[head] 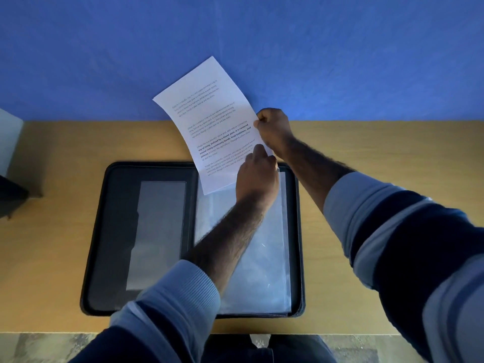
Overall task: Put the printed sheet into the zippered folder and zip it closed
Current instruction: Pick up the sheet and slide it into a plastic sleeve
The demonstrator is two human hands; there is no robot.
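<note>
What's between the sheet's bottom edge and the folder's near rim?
Head view: clear plastic sleeves on the folder's right half, crossed by the left forearm. Sheet is just entering.

Tan wooden table (57,244) against a blue wall (104,48). Dark object (10,197) at the left edge, partly cut off. Grey mottled floor (39,347) below.

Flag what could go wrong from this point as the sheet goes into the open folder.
The printed sheet bows where the right hand pinches its edge; it may crease entering the clear sleeve. It is skewed to the zippered folder, so a corner might snag. The left hand partly covers the sleeve's opening.
</note>
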